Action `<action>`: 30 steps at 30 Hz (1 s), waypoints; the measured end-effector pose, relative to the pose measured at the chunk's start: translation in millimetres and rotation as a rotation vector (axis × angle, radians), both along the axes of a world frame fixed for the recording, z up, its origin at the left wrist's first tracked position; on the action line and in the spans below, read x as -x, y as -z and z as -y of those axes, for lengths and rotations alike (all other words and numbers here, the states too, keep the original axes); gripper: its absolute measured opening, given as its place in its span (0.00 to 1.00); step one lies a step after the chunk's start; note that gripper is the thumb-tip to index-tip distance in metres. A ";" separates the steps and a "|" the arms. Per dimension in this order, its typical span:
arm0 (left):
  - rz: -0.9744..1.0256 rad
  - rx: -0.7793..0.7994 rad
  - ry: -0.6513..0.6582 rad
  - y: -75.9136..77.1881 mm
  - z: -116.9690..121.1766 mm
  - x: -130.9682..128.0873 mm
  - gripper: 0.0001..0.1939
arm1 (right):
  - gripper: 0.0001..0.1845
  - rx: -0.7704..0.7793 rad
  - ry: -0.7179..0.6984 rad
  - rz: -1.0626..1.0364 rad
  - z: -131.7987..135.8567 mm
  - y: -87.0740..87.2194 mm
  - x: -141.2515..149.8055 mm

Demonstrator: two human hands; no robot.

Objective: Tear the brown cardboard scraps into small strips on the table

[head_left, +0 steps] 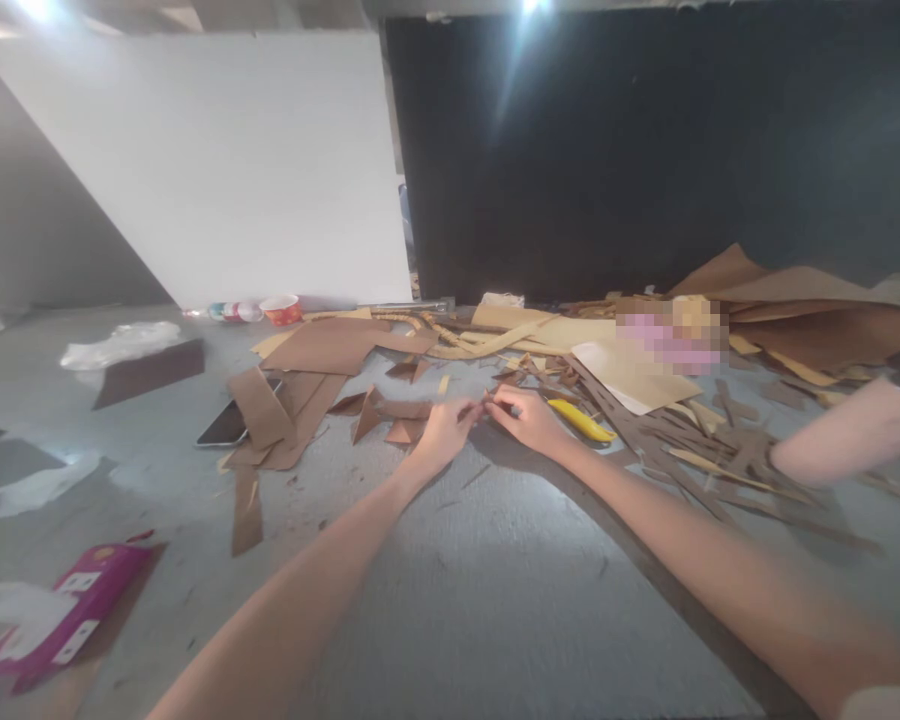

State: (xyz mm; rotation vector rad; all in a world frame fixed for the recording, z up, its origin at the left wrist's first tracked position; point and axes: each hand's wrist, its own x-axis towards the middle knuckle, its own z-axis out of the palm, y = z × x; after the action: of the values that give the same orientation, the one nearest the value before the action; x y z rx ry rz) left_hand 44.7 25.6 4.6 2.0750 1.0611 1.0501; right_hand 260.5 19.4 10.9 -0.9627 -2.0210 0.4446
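two bare hands met over a grey desk (457, 600), fingertips nearly touching around a small brown scrap (487, 397). the left hand (445, 432) and the right hand (531, 420) each had their fingers drawn almost closed in a pinch, gripping the scrap from opposite sides, a hold that seemed meant to steady so slight a piece. it sat between the hands, straight ahead of the person and just above or on the desk; which, the view did not settle. too small and blurred to read clearly, it gave no sure sign of which way it pointed or how its long axis ran.

folded brown pieces (369, 414) lay just beside the left hand, apparently within easy reach. a yellow curved object (581, 421) rested close to the right hand, its long axis slanting from near the fingers outward and toward the person. off to the left, brown strips (260, 408) partly covered a phone (223, 428), while narrow offcuts (667, 455) spread to the right, near a co-worker's forearm (847, 437), perhaps pushed aside to leave working room.
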 end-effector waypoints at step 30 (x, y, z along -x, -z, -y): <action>-0.048 -0.016 -0.002 -0.9 3.0 -1.8 0.15 | 0.23 0.062 -0.017 -0.057 2.6 -5.3 -1.2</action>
State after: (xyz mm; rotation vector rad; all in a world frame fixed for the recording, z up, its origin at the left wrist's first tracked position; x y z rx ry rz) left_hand 46.6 22.5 5.5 2.1218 1.0813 1.0179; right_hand 261.7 16.9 16.2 -0.9601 -1.9756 0.5415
